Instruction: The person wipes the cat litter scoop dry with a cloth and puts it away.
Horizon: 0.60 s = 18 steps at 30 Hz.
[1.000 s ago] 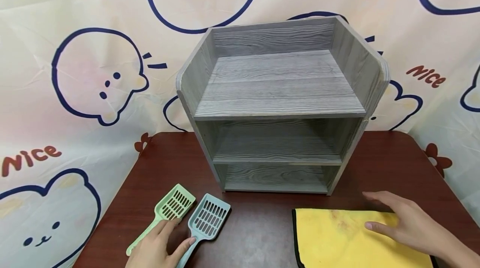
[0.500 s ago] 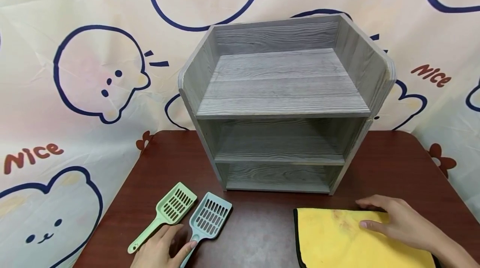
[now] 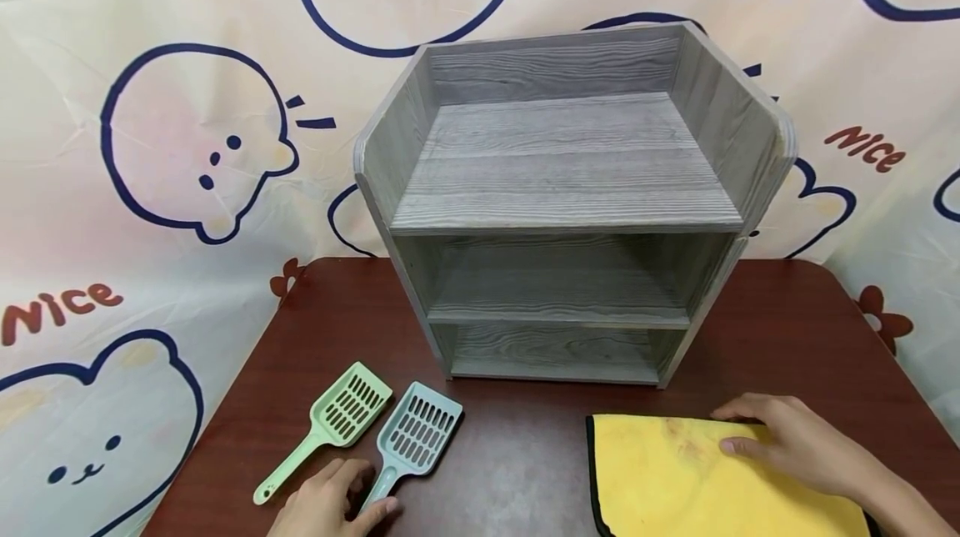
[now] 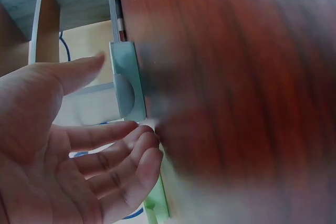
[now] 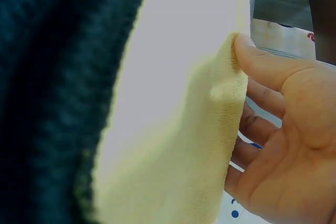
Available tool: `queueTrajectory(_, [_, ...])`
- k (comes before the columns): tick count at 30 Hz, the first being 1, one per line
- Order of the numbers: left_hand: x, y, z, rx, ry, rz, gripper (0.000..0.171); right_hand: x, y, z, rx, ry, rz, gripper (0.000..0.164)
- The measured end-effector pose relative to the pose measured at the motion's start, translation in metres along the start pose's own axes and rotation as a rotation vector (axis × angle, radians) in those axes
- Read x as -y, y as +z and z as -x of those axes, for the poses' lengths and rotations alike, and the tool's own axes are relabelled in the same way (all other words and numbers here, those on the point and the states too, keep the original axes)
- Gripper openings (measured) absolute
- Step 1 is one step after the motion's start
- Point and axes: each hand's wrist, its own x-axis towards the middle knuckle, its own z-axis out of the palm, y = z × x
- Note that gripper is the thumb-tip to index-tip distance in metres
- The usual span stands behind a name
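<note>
A light blue slotted litter scoop (image 3: 417, 439) lies on the table, its handle toward me. My left hand (image 3: 322, 502) is low around that handle, thumb on its right and fingers on its left. In the left wrist view the thumb stands well apart from the loosely bent fingers (image 4: 123, 166), with the blue scoop beyond them. Left of it lies a light green slotted litter scoop (image 3: 347, 410). My right hand (image 3: 795, 444) rests at the far right part of a yellow cloth (image 3: 660, 479) with black edging. Its thumb touches the cloth; the fingers reach past the far edge.
A grey wood-grain shelf unit (image 3: 562, 228) stands at the back middle of the dark red table (image 3: 300, 328). Its top has raised sides, with two levels below. A curtain (image 3: 187, 287) with cartoon drawings hangs behind and along both sides.
My left hand has drawn down the blue scoop's handle, baring the green scoop's handle. My right hand has shifted slightly left and settled lower on the cloth. The scoops have not moved.
</note>
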Motion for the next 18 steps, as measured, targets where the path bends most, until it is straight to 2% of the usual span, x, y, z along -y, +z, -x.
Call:
queueTrajectory(6, [0.0003, 0.0036, -0.0014, 0.009, 0.051, -0.007, 0.053, -0.0002, -0.0015, -0.0013, 0.021, -0.045, -0.053, 0.019])
queueTrajectory(11, [0.0018, 0.0032, -0.0008, -0.001, 0.084, 0.011, 0.045, 0.0009, -0.0025, -0.0016, 0.05, -0.036, -0.076, 0.016])
queueTrajectory(18, [0.0035, 0.0028, -0.0034, 0.018, 0.111, 0.04, 0.037, 0.0024, -0.0042, -0.001, 0.093, -0.009, -0.115, 0.015])
